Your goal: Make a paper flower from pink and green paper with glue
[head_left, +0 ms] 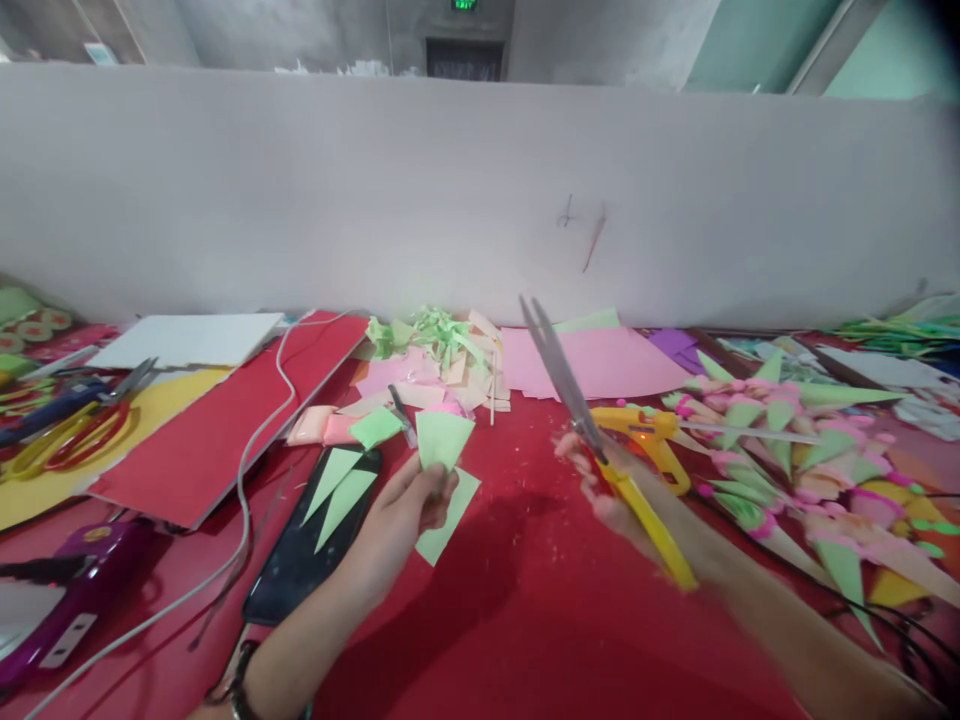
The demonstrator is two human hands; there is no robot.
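Observation:
A light green paper piece (444,438), wider at the top, is pinched between the thumb and fingers of my left hand (412,500). My right hand (611,510), a little blurred, holds scissors (559,365) with yellow handles; the blades point up and to the left, apart from the paper. Below my left hand, a green paper rectangle (454,520) lies on the red tabletop (517,620). Left of that hand, narrow green paper triangles (341,505) rest on a black phone (274,575). A folded green paper piece (376,427) sits just above them.
A yellow glue gun (664,450) stands beyond my right hand. Pink and green paper flowers (795,450) pile up at right. Paper scraps (442,345) and pink sheets (600,360) lie along the white partition (450,200). A white cable (244,480) crosses the red board (225,430) at left.

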